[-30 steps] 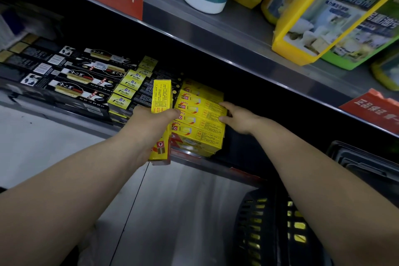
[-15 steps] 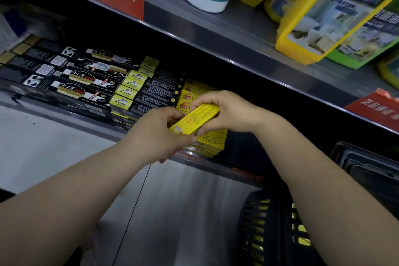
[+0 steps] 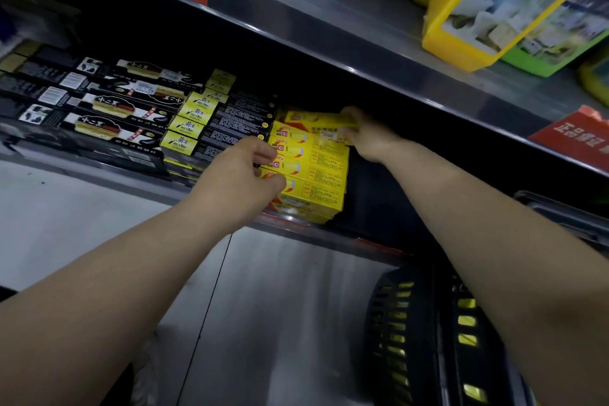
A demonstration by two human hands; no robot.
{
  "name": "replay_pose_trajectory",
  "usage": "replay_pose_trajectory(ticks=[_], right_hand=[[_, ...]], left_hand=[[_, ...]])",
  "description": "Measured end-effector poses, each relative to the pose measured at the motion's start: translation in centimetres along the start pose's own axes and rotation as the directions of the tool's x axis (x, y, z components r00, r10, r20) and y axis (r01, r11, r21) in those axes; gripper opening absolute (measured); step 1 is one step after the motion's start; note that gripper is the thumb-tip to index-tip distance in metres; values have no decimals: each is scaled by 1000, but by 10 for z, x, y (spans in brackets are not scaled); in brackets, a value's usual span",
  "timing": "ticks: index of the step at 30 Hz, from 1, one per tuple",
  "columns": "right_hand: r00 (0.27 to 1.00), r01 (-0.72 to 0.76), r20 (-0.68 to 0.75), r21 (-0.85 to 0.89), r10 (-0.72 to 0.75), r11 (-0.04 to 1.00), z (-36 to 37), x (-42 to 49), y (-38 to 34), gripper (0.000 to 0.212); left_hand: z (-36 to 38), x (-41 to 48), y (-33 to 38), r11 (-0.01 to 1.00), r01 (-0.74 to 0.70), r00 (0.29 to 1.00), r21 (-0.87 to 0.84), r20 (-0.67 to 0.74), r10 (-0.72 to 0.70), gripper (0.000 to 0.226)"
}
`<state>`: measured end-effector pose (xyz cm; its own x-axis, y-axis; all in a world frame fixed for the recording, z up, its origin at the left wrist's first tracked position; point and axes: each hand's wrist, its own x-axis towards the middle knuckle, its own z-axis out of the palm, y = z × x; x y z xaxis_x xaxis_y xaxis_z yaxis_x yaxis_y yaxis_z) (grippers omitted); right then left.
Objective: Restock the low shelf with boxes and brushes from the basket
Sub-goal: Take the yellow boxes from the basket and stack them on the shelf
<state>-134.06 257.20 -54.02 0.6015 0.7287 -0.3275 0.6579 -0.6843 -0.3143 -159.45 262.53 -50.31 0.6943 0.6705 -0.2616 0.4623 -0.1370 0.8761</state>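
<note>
The right hand (image 3: 365,137) pinches a yellow box (image 3: 316,119) by its right end at the back of the low shelf (image 3: 329,231), laying it on top of the stack of yellow boxes (image 3: 313,175). The left hand (image 3: 244,175) rests against the left ends of that stack, its grip loose, fingers lightly curled and holding nothing. Black boxes (image 3: 108,109) fill the shelf to the left. The black basket (image 3: 428,339) sits on the floor, lower right, under the right forearm.
</note>
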Motion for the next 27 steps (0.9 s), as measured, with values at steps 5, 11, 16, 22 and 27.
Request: replay_pose_trajectory(ticks=[5,11,16,22,27], right_hand=[[996,10,91,-106,0,994,21,13,-4,44],[991,8,136,-185,18,983,17,-1,-1,54],[991,67,119,-107,-54,992,-29,-46,-20,45],[985,141,77,170,-156,975,-83,-161,4,23],[997,47,33,414,-66,909,-106,-259,66,17]], left_hand=[[1,-1,3,1000,4,1000,11,3,-4,29],[4,-10,16,1000,-7,1000,-2,31,7,22],[22,-24,47,999,-50,994,-11,96,51,23],[63,-61,84,946,-272,952,178,197,237,20],[100,-104,109,783,-505,862,363,268,431,29]])
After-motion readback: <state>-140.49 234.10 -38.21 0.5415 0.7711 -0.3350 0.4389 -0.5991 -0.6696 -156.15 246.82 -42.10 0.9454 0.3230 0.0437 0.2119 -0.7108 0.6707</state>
